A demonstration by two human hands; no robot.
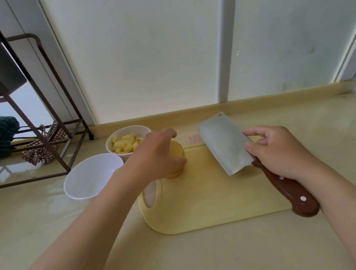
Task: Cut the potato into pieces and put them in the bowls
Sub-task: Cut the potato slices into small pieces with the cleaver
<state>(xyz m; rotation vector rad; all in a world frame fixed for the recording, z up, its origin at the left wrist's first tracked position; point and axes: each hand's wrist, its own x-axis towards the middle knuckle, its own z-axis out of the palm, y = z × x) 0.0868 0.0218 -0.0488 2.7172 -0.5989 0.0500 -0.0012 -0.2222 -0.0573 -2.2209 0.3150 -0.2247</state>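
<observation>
While the left hand (156,154) curls its fingers (168,134) down over the potato (177,157), gripping it at the left end of the yellow cutting board (214,202), the right hand (280,151) has its fingers (256,131) wrapped round the cleaver (226,149) where brown handle meets blade. Blade is tilted, flat face up, over the board's right half; contact with the board unclear. Two white bowls on the bench (188,266) left of the board: far bowl (127,128) holds potato cubes (124,144), near bowl (88,179) just beside it.
</observation>
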